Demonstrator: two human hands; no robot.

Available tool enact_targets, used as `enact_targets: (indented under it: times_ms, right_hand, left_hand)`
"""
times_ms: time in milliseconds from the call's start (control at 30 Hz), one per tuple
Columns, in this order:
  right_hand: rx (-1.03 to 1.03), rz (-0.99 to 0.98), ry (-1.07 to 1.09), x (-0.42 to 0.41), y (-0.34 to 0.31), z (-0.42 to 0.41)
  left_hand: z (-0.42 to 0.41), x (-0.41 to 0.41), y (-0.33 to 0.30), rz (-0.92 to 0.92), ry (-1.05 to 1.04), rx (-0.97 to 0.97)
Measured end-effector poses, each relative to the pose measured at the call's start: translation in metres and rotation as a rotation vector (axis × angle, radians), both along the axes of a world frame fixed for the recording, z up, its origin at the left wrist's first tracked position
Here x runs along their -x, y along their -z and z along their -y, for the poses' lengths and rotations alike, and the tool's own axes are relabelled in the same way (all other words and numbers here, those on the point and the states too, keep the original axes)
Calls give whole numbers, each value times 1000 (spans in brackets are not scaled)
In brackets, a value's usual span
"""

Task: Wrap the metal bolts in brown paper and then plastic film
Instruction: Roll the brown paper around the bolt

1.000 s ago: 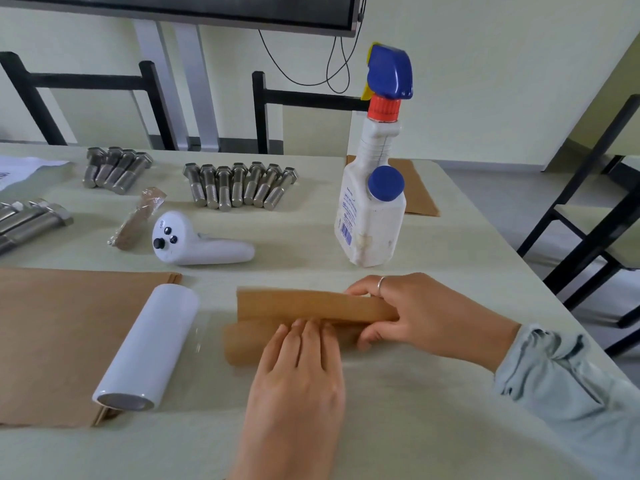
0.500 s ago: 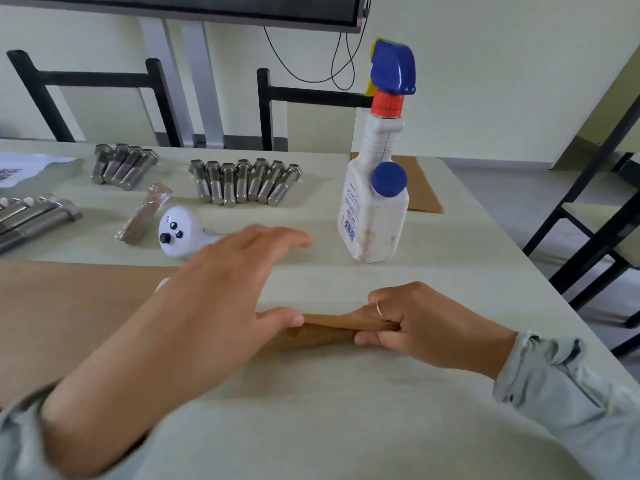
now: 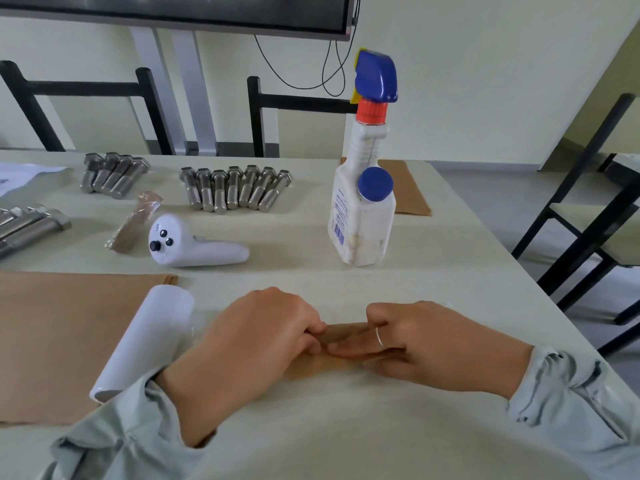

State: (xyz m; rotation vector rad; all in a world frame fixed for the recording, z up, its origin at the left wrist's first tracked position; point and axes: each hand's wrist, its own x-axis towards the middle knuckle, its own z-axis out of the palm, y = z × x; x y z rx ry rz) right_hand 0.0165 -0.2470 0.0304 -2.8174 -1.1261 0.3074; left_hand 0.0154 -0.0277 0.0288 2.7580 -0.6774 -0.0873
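1. We've got the brown paper roll (image 3: 341,355) lying near-centre on the table (image 3: 433,271), btwn both hands.
2. Left hand (image 3: 256,344): fingers curled, gripping roll's left end.
3. Right hand (image 3: 426,344): fingers laid along the roll, thumb over it, holding.
4. Loose bolts (image 3: 235,188) at far side; film roll (image 3: 149,341) just left.

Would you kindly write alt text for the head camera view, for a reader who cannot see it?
Both hands, left hand and right hand, hold a brown paper roll on a pale table. Beside them lies a white film roll; behind stand a spray bottle and rows of metal bolts.
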Motion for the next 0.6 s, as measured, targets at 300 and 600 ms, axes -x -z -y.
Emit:
enact_targets:
  times_ms: [300,600]
  right_hand:
    - [-235,-245,116,6,-2,13]
    - [-406,-199,188,5,-17,12]
  left_hand:
    - [0,1,9,83,27,76]
    - [2,0,10,135,129,39]
